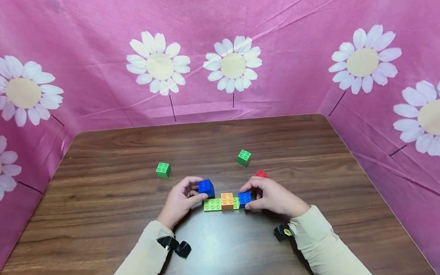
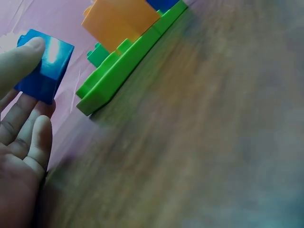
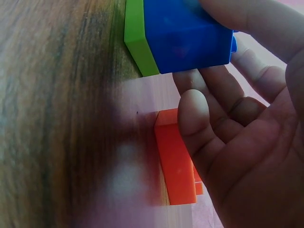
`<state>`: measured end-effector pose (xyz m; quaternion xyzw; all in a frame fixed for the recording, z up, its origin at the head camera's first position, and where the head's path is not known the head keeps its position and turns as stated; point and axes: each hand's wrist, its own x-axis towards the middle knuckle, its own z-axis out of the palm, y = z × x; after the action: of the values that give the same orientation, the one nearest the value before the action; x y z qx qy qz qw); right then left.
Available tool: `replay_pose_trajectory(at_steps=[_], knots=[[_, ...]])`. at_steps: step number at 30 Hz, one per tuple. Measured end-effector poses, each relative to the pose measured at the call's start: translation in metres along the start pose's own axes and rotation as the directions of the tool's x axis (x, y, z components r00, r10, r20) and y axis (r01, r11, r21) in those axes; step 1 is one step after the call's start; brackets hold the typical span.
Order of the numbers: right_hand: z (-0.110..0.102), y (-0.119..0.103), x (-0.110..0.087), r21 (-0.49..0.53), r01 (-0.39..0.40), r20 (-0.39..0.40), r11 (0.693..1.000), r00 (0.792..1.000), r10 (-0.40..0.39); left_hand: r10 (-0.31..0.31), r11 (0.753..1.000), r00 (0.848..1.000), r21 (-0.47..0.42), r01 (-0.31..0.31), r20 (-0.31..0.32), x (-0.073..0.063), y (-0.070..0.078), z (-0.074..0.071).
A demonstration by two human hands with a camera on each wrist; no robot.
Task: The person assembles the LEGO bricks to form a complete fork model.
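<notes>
A long lime-green building plate (image 1: 212, 204) lies on the table with an orange brick (image 1: 227, 201) seated on its studs. At the plate's right end sits a blue brick (image 3: 185, 40), flush on the green in the right wrist view. My right hand (image 1: 277, 196) grips this brick between thumb and fingers. My left hand (image 1: 179, 201) pinches another blue brick (image 2: 50, 66), held up beside the plate's left end. In the left wrist view that brick is apart from the plate, and the thumb lies across its face.
Behind my right hand lies a red brick (image 1: 261, 174), partly hidden by the fingers. Farther back on the brown wooden table (image 1: 114, 193) are two green bricks, one at left (image 1: 163, 170) and one at right (image 1: 244, 157). A pink flowered cloth (image 1: 283, 67) surrounds the table.
</notes>
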<state>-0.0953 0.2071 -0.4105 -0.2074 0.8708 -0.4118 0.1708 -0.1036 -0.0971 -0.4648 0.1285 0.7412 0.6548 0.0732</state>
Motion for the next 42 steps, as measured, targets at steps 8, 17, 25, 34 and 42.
replay_pose_trajectory(at_steps=[8, 17, 25, 34, 42], knots=[[-0.001, -0.001, 0.001, -0.004, 0.006, 0.004, 1.000, 1.000, -0.006, 0.015, 0.989, 0.998, 0.148, -0.023, 0.055, -0.014, 0.005, 0.002], [-0.003, -0.002, 0.002, -0.017, 0.008, 0.003, 1.000, 1.000, -0.008, 0.097, 0.953, 0.987, 0.275, -0.128, 0.125, -0.014, 0.007, 0.001], [-0.003, 0.000, 0.001, -0.018, 0.022, 0.005, 1.000, 1.000, -0.022, 0.094, 0.934, 0.982, 0.327, -0.144, 0.165, -0.014, 0.008, 0.001], [-0.003, 0.000, 0.001, -0.010, 0.005, 0.005, 1.000, 1.000, -0.005, 0.131, 0.850, 0.980, 0.491, -0.190, 0.153, -0.015, 0.017, 0.003], [-0.001, -0.002, 0.001, -0.013, 0.004, 0.011, 1.000, 1.000, -0.004, 0.040, 0.807, 0.976, 0.569, -0.156, 0.212, -0.011, 0.032, 0.003]])
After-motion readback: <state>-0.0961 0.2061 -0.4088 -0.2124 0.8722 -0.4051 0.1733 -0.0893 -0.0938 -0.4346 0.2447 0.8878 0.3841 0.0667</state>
